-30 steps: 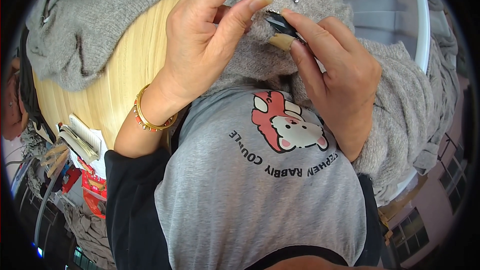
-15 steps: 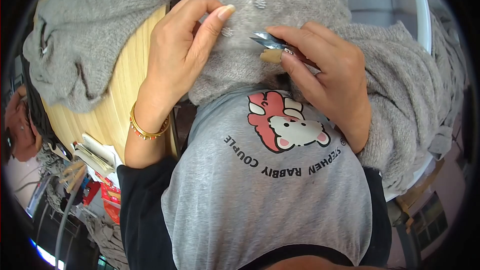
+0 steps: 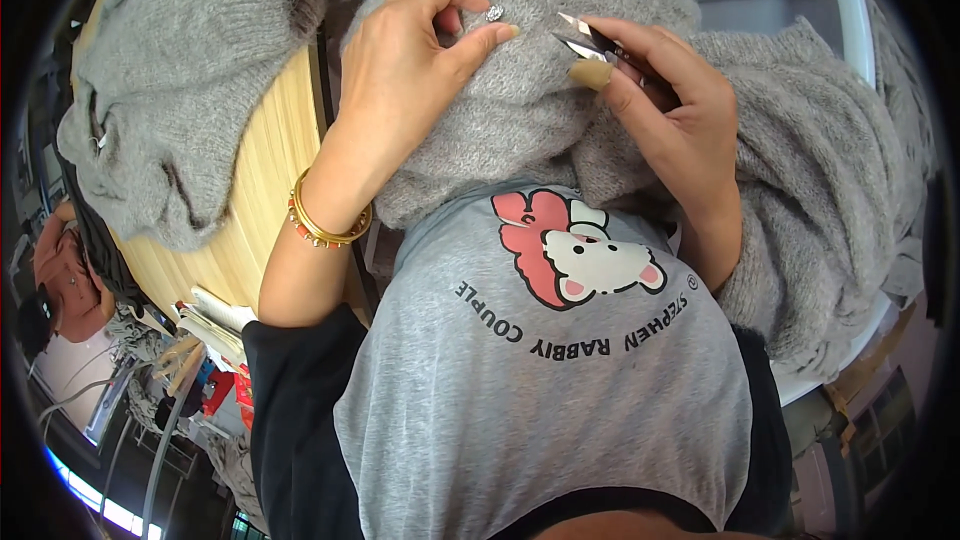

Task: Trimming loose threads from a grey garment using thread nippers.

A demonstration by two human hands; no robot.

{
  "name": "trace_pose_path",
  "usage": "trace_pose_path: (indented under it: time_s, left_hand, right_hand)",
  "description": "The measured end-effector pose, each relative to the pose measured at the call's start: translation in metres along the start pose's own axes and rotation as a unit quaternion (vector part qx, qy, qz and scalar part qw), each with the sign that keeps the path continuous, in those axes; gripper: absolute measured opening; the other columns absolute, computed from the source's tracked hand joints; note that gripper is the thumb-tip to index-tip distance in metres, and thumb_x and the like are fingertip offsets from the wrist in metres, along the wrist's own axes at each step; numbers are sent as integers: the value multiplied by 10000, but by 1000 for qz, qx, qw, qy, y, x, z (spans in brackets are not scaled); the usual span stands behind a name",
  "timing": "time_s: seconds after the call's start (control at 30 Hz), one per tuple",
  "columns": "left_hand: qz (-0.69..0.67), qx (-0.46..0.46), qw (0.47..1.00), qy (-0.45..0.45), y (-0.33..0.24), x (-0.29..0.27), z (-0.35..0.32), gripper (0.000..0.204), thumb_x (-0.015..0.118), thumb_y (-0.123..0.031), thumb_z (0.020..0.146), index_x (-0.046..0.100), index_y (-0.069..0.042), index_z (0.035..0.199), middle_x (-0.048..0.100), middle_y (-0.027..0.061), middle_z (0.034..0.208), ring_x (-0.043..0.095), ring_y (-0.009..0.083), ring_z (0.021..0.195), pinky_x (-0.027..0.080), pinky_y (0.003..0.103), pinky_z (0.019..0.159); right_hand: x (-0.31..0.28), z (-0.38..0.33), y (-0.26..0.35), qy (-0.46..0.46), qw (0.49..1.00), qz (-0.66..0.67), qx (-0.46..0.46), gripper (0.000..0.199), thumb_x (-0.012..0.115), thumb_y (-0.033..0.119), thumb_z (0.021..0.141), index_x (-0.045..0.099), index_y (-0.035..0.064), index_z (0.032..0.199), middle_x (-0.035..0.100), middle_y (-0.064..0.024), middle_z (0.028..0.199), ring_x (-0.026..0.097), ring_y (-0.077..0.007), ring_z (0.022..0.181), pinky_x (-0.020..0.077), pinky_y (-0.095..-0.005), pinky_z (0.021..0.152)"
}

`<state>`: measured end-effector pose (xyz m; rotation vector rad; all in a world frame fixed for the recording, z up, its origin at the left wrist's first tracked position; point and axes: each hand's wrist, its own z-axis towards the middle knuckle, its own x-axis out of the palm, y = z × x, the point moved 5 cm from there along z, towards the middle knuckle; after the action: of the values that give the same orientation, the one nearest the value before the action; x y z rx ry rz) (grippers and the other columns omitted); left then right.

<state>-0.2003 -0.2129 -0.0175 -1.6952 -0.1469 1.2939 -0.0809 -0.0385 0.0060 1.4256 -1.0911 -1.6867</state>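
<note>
Over the pale wooden tabletop [image 3: 262, 155], the left hand [image 3: 400, 90] pinches grey knit sweater [image 3: 520, 110] beside a sparkly button [image 3: 494, 13], wrist bent. Right hand [image 3: 670, 120] fingers grip small snips [image 3: 585, 38], blades slightly parted just right of it.

Fuzzy matt grey knit sweater [image 3: 520, 110], upper centre; glittery metal button [image 3: 494, 13]; shiny steel snips [image 3: 585, 40]; smooth pale wooden table [image 3: 262, 170], left.

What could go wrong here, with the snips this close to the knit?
The open tips of the snips in the right hand point at the grey sweater and could nick its yarn. They also sit near the left hand's fingertips, pinching beside the sparkly button, which could be cut loose.
</note>
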Motion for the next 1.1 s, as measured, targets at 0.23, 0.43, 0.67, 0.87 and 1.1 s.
trace_pose_path:
  time_s: [0.23, 0.43, 0.67, 0.87, 1.1]
  left_hand:
    - [-9, 2, 1000, -10, -5, 4, -7, 164, 790, -66, 777, 682, -29, 896, 568, 6, 773, 507, 94, 669, 433, 226, 608]
    - [51, 92, 994, -43, -16, -7, -21, 159, 755, -110, 749, 672, -121, 884, 588, 22, 797, 597, 183, 663, 444, 320, 616]
    - [94, 154, 981, -67, -17, -15, -30, 193, 758, -99, 732, 667, -126, 900, 631, 18, 877, 606, 195, 754, 422, 313, 664]
    - [118, 185, 972, -78, -20, -17, -31, 219, 766, -103, 725, 672, -122, 922, 649, 39, 933, 615, 222, 807, 434, 320, 694]
    - [-3, 131, 991, -5, -47, -16, 10, 226, 754, -108, 773, 660, -48, 970, 627, 58, 938, 590, 184, 759, 466, 286, 611]
  right_hand:
    - [-3, 0, -17, -17, 999, 35, 38, 318, 639, -1, 912, 637, -18, 1230, 619, 26, 943, 508, -6, 762, 389, -141, 652]
    - [-7, -1, -21, -36, 997, 51, 39, 314, 640, 7, 919, 641, -6, 1233, 628, 36, 906, 499, -3, 750, 388, -139, 649]
    - [-5, 1, -22, -27, 998, 38, 31, 306, 667, 26, 910, 657, 4, 1215, 630, 30, 914, 506, -7, 754, 394, -145, 656]
    - [-10, -2, -20, -36, 997, 63, 30, 334, 702, 40, 880, 668, 28, 1211, 607, 49, 865, 487, -18, 744, 384, -153, 657]
    - [-3, -2, -22, -3, 1000, 5, 6, 356, 701, 26, 824, 681, 39, 1178, 516, 10, 757, 454, -61, 666, 375, -215, 595]
